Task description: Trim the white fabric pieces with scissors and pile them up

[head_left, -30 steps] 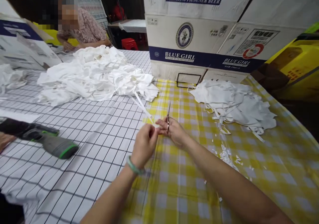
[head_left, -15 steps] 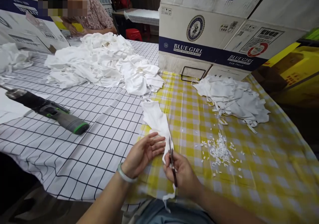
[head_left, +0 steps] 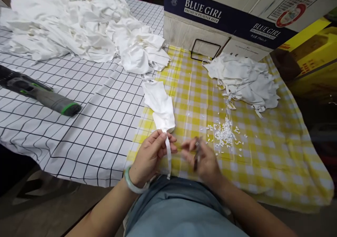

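Observation:
A white cloth piece (head_left: 159,101) with a narrow strap (head_left: 169,156) lies in front of me, its far end close to the large heap. My left hand (head_left: 154,147), with a pale bangle on the wrist, pinches it where the strap begins; the strap hangs toward my lap. To the right, apart from the cloth, my right hand (head_left: 207,161) is blurred by motion and holds dark scissors (head_left: 197,152). Small white snippets (head_left: 225,133) are scattered beyond that hand. Behind them lies a pile of white cloth pieces with straps (head_left: 244,79).
A big heap of white cloth (head_left: 86,22) covers the back left of the table. At left, a black and grey power tool (head_left: 42,93) with a green ring lies on the checked cloth. A Blue Girl beer carton (head_left: 195,30) with a black wire frame (head_left: 205,50) stands at the back.
My left hand has gone from open beside the cloth to pinching its strap end. My right hand has moved right, away from the cloth, with the scissors. The view has tilted down.

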Demonstrator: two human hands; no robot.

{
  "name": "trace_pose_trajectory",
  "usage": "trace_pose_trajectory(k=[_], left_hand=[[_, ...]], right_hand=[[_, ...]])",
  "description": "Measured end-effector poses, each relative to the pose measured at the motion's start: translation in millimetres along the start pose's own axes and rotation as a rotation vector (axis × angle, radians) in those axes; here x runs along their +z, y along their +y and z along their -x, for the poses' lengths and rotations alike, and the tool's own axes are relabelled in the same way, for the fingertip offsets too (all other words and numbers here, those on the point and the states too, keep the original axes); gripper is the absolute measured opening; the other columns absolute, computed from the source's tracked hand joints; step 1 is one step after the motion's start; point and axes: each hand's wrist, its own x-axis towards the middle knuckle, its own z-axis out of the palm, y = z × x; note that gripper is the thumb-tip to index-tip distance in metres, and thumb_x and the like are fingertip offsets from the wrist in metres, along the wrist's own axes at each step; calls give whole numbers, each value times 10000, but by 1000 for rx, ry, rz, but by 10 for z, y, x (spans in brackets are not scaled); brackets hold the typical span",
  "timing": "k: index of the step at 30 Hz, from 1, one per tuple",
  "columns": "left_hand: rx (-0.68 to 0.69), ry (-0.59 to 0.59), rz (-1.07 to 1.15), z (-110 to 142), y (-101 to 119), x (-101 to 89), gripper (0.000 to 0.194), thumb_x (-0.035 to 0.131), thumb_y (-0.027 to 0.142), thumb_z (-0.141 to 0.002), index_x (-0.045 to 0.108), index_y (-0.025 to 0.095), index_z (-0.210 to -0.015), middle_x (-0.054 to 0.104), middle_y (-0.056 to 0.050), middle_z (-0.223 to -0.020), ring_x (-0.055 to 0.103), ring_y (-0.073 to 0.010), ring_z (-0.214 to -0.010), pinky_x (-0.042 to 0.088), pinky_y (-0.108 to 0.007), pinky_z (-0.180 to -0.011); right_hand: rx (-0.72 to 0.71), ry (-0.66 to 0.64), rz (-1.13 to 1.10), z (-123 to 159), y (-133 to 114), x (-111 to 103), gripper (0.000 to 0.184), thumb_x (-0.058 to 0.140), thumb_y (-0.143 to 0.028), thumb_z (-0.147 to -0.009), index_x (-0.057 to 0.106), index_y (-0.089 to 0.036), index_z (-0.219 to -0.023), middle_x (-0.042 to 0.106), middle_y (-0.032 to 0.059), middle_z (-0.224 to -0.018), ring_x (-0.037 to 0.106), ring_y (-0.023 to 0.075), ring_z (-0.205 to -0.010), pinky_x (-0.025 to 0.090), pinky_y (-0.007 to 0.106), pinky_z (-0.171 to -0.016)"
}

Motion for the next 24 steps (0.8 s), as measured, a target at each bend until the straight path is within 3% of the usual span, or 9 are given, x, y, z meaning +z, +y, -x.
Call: trace_pose_trajectory(k=[2,4,6,9,15,17,19,22,24], left_hand=[[25,-55,-61,3,69,19,217,677,372,-851,633,159,-854,653,-17,-822,480,-56,-532,375,-188,-498],[5,-115,-126,29,116,13,197,697,339,-843,649,155,-893,630,-10,-781,420,-45,-527,319,-179,-485],[-24,-124,-153,58,131,-12,205,709,310,-835,677,154,-965,624,-19,-794,423,-54,-579,319,-178,-517],[-45,-74,-117,65,111,-61,222,688,300,-841,705,141,-995,625,-40,-815,391,-59,-587,281,-184,-507],[-115,-85,-73,9,54,-84,297,610,383,-878,723,114,-935,588,-58,-766,384,-81,-570,279,-207,-491],[-15,-107,-246,19,71,-63,268,615,386,-887,732,146,-919,575,-55,-796,436,-103,-623,353,-221,-541],[262,-95,-482,29,115,-30,210,612,347,-900,746,185,-909,565,-70,-904,526,-160,-814,455,-275,-721],[637,-49,-661,1,181,36,179,582,261,-920,750,217,-879,546,-85,-1081,490,-227,-1141,405,-345,-1002],[615,-79,-551,-51,185,79,211,547,257,-940,731,216,-846,557,-79,-1094,519,-215,-1102,440,-327,-945]], right_hand=[[-86,82,70,-253,8,-71,231,680,-239,-801,449,-239,-818,635,35,-989,609,202,-996,469,390,-949],[-138,-105,94,-525,26,-92,235,714,-239,-763,489,-231,-827,644,34,-961,607,211,-1002,447,410,-984],[-149,-262,33,-742,42,-71,206,722,-244,-747,534,-217,-827,639,26,-902,613,198,-919,477,377,-912],[-162,-166,-86,-896,32,-31,193,713,-265,-764,530,-213,-793,614,2,-833,596,164,-817,488,327,-813],[-177,-73,-134,-910,-72,-72,285,756,-327,-744,492,-225,-775,628,8,-855,601,170,-869,491,339,-866],[-114,-86,-164,-910,-64,-54,331,781,-366,-713,484,-225,-757,620,2,-838,598,165,-839,499,329,-841],[-11,-121,-217,-875,-23,15,393,819,-398,-655,477,-223,-738,602,-10,-806,587,154,-785,504,308,-783],[166,-190,-341,-717,65,174,461,855,-436,-597,478,-219,-751,559,-33,-762,557,130,-715,500,283,-725],[241,-218,-419,-569,112,239,465,839,-471,-625,488,-219,-797,549,-36,-774,554,124,-715,499,284,-736]])
